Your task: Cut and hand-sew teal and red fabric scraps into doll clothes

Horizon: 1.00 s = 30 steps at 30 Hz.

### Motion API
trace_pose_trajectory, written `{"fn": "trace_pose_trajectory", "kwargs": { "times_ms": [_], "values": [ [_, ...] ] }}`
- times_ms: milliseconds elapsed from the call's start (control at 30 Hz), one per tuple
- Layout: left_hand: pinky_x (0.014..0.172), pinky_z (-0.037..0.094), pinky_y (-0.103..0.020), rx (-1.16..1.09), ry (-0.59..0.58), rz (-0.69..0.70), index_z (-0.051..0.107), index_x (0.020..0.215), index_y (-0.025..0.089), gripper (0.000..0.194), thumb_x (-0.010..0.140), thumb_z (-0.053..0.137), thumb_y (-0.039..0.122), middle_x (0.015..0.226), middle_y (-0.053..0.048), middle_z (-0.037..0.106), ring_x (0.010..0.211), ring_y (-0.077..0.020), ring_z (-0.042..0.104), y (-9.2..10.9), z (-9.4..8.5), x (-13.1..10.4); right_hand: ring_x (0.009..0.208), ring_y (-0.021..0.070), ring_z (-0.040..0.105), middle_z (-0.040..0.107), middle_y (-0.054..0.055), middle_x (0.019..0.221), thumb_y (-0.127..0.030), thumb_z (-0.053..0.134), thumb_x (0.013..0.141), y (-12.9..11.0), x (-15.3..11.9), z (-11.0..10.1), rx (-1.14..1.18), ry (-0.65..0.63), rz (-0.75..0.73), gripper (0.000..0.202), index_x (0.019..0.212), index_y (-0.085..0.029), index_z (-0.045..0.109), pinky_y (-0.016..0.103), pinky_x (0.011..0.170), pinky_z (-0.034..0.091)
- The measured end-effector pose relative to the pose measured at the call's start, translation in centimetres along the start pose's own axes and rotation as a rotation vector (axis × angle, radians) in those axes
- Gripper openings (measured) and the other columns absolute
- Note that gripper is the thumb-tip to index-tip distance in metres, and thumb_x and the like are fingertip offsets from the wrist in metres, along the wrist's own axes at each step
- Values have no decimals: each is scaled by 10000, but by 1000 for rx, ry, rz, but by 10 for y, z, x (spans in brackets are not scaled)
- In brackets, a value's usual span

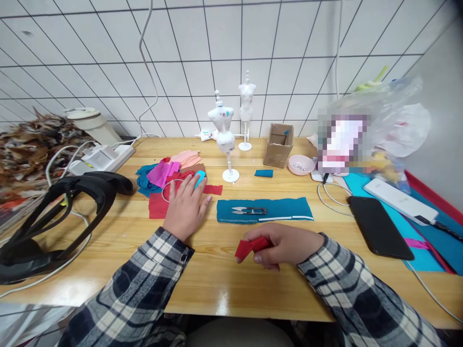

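My right hand [289, 246] is closed around a folded red piece of fabric [244, 248], held just above the front of the table. My left hand [186, 207] lies palm down with its fingers stretched apart over red fabric pieces [157, 206]. A small cyan piece [200, 179] shows by its fingers. Between and beyond the hands, a teal fabric strip [226, 212] lies flat, with a pair of thread snips [249, 210] and thin white strips [275, 219] on top. Left of it sits a pile of magenta [163, 172], peach and teal scraps.
Two white mini dress forms [224, 127] stand at the back, beside a small cardboard box [278, 147] and a pink bowl [301, 165]. A black phone [379, 226] and a white power bank [400, 200] lie right. A black headset frame [90, 217] and power strip [104, 159] are left.
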<state>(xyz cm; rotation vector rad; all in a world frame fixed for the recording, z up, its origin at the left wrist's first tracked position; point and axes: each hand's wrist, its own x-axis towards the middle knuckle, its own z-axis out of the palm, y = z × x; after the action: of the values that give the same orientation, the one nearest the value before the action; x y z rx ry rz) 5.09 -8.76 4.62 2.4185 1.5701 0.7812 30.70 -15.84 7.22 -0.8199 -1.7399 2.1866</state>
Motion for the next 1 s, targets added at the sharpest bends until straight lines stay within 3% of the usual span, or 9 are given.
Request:
{"fn": "trace_pose_trajectory", "kwargs": {
  "times_ms": [67,200,300,400,500,667,767,867,1000],
  "values": [
    [1169,151,-529,-329,-60,67,518,1350,232,520,917,445,509,1469,-111,447,1397,-309,323,15,-5,-5,485,60,452,488,-59,580,-117,527,823,-2,0,0,-40,-6,17,334,1123,-182,657,156,459,356],
    [1028,425,-446,-1169,-650,68,425,1426,221,802,862,184,737,1429,-151,490,1289,-300,486,41,-5,-17,463,64,434,453,-69,569,-91,509,805,-4,-1,0,-192,21,15,414,1170,-230,644,154,428,356],
    [835,523,-371,-1191,-880,-39,571,1283,194,655,843,464,666,1162,-144,678,1001,-253,657,45,1,-19,569,81,505,520,-48,673,-162,614,794,-5,-3,-3,-325,152,-50,421,1205,-252,621,166,497,412],
    [670,514,-285,-1012,-803,-118,675,987,148,385,810,647,489,849,-69,724,708,-166,653,38,3,-16,616,103,561,582,-33,739,-279,717,757,-5,-4,-6,-303,201,-3,526,1261,-260,568,186,528,453],
    [708,497,-274,-766,-551,-26,686,852,162,233,802,675,389,804,-45,717,741,-163,645,28,2,-11,511,102,557,606,-40,700,-307,680,799,-2,-3,-10,-88,208,86,667,1401,-296,392,208,474,479],
    [740,475,-291,-493,-254,168,688,806,183,145,836,642,317,802,-56,697,772,-175,626,18,-3,-5,538,104,599,691,72,958,-317,417,944,0,-8,-22,89,431,-199,608,1499,-275,174,327,618,555],
    [777,477,-323,-522,-293,312,694,795,197,126,837,638,302,795,-65,703,792,-188,622,21,-5,-6,833,168,678,562,131,1321,-285,226,993,-4,-16,-29,-104,736,-369,554,1513,-337,39,374,707,537],
    [823,482,-363,-611,-375,402,704,790,209,98,816,656,290,797,-77,720,812,-204,626,30,-8,-10,1007,226,651,524,131,1371,-363,199,996,-6,-18,-28,-281,887,-415,573,1510,-354,-55,424,752,524],
    [752,504,-333,-769,-510,378,706,756,196,85,790,692,273,731,-75,724,734,-191,634,40,-11,-18,1290,312,457,543,107,1330,-630,360,902,-3,-7,-11,-374,857,-647,588,1375,-292,443,515,1016,407]
  ]
}}
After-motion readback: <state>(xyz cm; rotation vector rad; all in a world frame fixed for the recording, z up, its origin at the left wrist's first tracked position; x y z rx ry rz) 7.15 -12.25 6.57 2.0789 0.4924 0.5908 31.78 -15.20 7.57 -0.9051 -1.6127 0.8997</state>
